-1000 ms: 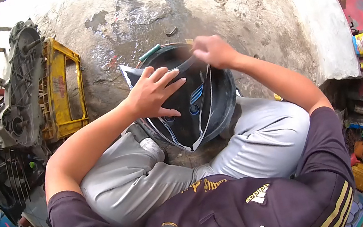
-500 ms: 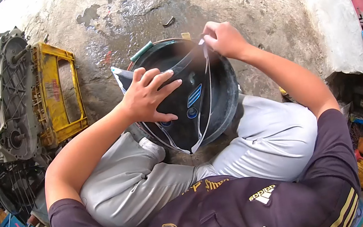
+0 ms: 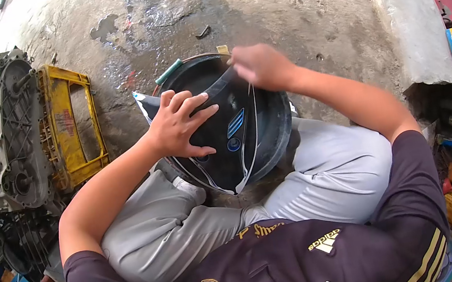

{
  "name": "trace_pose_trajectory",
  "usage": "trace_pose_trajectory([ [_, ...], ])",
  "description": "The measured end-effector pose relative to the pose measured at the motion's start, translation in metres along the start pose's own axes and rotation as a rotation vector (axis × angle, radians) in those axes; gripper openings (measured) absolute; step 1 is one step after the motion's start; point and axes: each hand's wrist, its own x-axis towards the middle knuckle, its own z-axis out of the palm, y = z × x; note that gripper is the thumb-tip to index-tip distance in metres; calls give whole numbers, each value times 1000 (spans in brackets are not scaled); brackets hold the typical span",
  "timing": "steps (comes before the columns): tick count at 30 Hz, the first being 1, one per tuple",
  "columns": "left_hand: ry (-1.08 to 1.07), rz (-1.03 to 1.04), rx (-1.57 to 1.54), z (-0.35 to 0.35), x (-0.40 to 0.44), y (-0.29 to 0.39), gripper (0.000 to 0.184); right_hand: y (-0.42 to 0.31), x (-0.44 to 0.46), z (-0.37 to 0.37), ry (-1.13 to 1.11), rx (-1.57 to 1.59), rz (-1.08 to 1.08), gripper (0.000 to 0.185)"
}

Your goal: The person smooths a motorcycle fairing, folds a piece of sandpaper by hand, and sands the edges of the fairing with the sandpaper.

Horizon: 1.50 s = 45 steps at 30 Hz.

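Observation:
A black, pointed panel (image 3: 221, 136) with white edges and small blue stickers lies across a round black tub (image 3: 278, 138) between my knees. It looks like a vehicle body panel, but I cannot tell its exact kind. My left hand (image 3: 179, 124) is on the panel's left side, fingers spread and thumb apart. At the panel's upper right corner, my right hand (image 3: 264, 66) is closed on the edge; motion blurs its fingers and hides that corner. A white tip (image 3: 138, 96) shows at the panel's upper left.
A teal sleeve (image 3: 168, 71) sits on the tub's wire handle. To the left stand a yellow crate (image 3: 75, 169) and a grey metal engine casing (image 3: 20, 138). Wet concrete floor (image 3: 173, 11) stretches ahead. On the right are a pale concrete ledge (image 3: 415, 29) and scattered tools and packets.
My right hand has moved left and slightly down along the tub's far side, with the panel's corner. My left hand stays spread on the panel. The view has shifted slightly.

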Motion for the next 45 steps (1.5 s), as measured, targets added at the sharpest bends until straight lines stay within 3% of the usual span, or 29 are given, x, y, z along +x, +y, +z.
trace_pose_trajectory([
  [3,8,2,-2,0,-1,0,92,-11,0,-3,-95,22,-24,14],
  [8,-2,-8,9,1,-2,1,92,50,6,-2,121,-22,240,12],
  [10,-8,-5,1,1,-1,0,92,40,8,-10,238,-27,350,13],
  [14,-5,-14,-1,2,-2,1,92,4,10,-22,190,108,251,13],
  [16,-7,-9,-5,0,-1,0,92,6,7,-14,-52,111,38,13],
  [17,-2,-9,-3,0,0,0,92,12,5,-10,-49,116,37,13],
  [20,-2,-13,-5,0,-2,1,92,43,6,-8,43,-64,346,15],
  [23,-8,-13,-10,0,-1,1,92,58,-2,-8,168,-28,390,16],
  [27,-7,-15,-5,1,-1,1,92,20,-7,-5,127,83,274,17],
  [29,-2,-16,-10,1,-2,1,92,26,-7,1,68,100,87,17],
  [31,6,-13,-12,2,-2,1,92,51,-1,2,132,29,106,16],
  [33,2,-6,11,2,-1,1,98,58,2,-4,132,23,361,17],
  [35,-1,-11,11,1,-1,1,95,48,-3,1,182,32,356,17],
  [38,-5,-32,7,-2,0,4,93,17,-11,2,99,194,157,16],
  [41,-17,-31,-3,-6,2,4,93,38,-11,9,147,69,70,15],
  [42,-19,-30,-9,-7,3,4,94,44,-9,4,132,64,228,15],
  [45,-29,-41,-23,-9,4,5,94,67,-13,-4,201,92,393,14],
])
